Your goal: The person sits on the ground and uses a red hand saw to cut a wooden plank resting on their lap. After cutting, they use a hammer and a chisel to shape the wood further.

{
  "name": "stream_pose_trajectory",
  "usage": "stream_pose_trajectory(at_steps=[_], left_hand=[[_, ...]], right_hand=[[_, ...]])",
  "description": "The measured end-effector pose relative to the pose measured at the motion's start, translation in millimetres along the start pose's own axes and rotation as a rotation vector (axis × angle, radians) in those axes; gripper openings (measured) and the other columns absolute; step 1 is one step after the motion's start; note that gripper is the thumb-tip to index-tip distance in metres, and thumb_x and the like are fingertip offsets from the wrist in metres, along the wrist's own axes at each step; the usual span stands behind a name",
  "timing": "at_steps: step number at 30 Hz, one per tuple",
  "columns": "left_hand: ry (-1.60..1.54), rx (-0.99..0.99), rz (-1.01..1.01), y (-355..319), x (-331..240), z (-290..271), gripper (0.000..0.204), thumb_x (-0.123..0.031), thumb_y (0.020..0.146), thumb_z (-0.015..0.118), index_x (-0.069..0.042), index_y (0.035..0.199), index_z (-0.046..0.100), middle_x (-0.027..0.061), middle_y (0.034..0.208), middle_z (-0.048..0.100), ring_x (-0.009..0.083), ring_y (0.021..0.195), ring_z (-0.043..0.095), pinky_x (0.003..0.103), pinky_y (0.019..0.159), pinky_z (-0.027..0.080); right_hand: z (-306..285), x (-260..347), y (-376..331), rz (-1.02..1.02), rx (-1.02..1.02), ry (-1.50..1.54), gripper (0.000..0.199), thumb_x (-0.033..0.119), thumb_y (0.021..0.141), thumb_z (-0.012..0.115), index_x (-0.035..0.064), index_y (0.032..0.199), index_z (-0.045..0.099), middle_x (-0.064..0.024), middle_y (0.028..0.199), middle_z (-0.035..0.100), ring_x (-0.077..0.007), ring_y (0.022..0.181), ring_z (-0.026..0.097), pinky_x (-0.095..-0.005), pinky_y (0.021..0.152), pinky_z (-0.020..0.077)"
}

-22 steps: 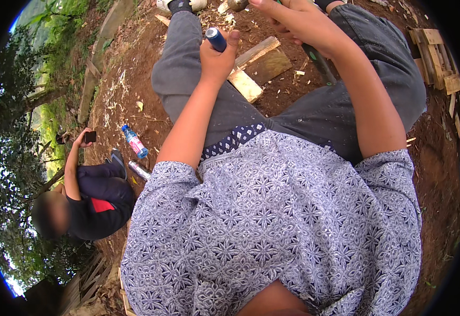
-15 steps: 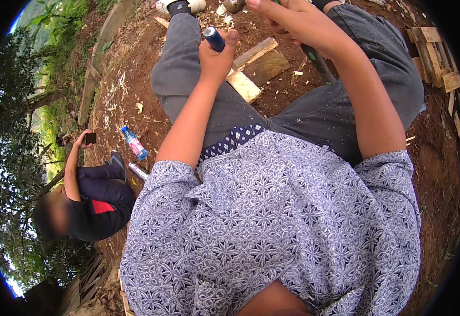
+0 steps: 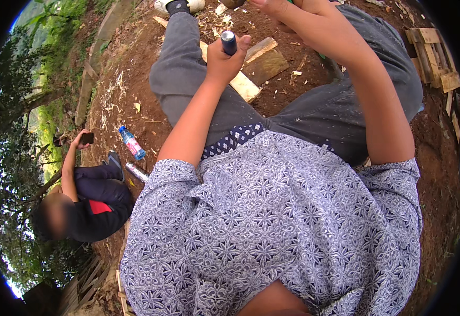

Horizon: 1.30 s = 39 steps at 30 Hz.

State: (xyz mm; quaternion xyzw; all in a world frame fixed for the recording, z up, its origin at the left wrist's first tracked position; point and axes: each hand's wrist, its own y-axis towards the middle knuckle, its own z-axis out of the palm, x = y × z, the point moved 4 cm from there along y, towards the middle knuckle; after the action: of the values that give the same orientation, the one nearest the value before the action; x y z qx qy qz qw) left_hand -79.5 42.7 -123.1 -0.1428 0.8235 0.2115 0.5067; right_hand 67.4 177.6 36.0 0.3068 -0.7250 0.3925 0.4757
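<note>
My left hand is wrapped round the dark blue handle of a chisel, its metal-capped end facing up toward me. The chisel's blade is out of sight below the fist. At the top edge my right hand grips a hammer; its dark metal head is partly cut off by the frame, and its green and black handle comes out under the hand, blurred. Under and beside my left hand lie a pale wood block and a brown piece of wood on the ground between my legs.
Wood chips are strewn over the brown soil. A plastic bottle and a silvery cylinder lie at the left. Beyond them a person sits holding a phone. A small wooden pallet stands at the far right.
My left hand has moved right with the chisel, whose capped end now tips more toward me. My right hand has shifted slightly right, and less of the hammer head shows at the top edge.
</note>
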Motion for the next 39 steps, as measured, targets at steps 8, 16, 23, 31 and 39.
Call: stream_pose_trajectory(at_steps=[8,16,23,31,39], left_hand=[[-0.061,-0.09,-0.134,9,14,-13,0.045,-0.034,0.096,0.077,-0.005,0.068,0.055,-0.0045,0.06,0.05,0.0075,0.059,0.044,0.029,0.054,0.039],[-0.519,-0.22,-0.285,-6,18,-11,0.032,-0.025,0.105,0.065,-0.01,0.083,0.047,-0.0019,0.062,0.046,0.0067,0.051,0.045,0.024,0.047,0.037],[-0.445,-0.177,-0.3,-10,11,6,0.033,-0.024,0.104,0.065,-0.012,0.081,0.045,-0.0023,0.063,0.047,0.0074,0.054,0.047,0.023,0.051,0.039],[-0.436,-0.118,-0.263,-13,27,-7,0.036,-0.025,0.105,0.064,-0.01,0.077,0.047,0.0017,0.066,0.055,0.0102,0.055,0.054,0.025,0.055,0.045],[-0.405,-0.111,-0.347,-14,2,4,0.041,-0.033,0.105,0.063,-0.008,0.076,0.049,0.0004,0.057,0.051,0.0111,0.051,0.053,0.026,0.051,0.045]], right_hand=[[5,6,-10,-0.278,-0.051,-0.093,0.053,0.051,0.101,0.061,0.0014,0.115,0.071,-0.0083,0.091,0.071,-0.0144,0.079,0.064,-0.0333,0.072,0.0526],[10,-17,-8,-0.349,-0.016,0.279,0.044,0.039,0.103,0.065,0.001,0.124,0.064,-0.0045,0.112,0.07,-0.0101,0.102,0.06,-0.0311,0.091,0.0498],[15,-69,9,-0.196,-0.157,0.332,0.039,0.035,0.103,0.064,0.0055,0.128,0.065,-0.0041,0.119,0.071,-0.0117,0.108,0.061,-0.0323,0.097,0.0482],[21,-75,10,-0.137,-0.175,0.328,0.042,0.039,0.103,0.062,0.0069,0.131,0.065,-0.0043,0.114,0.071,-0.0112,0.104,0.062,-0.032,0.094,0.0487],[17,-79,2,0.027,-0.113,0.406,0.04,0.045,0.104,0.059,0.0121,0.126,0.065,0.0041,0.074,0.055,-0.0058,0.061,0.05,-0.0251,0.054,0.0415]])
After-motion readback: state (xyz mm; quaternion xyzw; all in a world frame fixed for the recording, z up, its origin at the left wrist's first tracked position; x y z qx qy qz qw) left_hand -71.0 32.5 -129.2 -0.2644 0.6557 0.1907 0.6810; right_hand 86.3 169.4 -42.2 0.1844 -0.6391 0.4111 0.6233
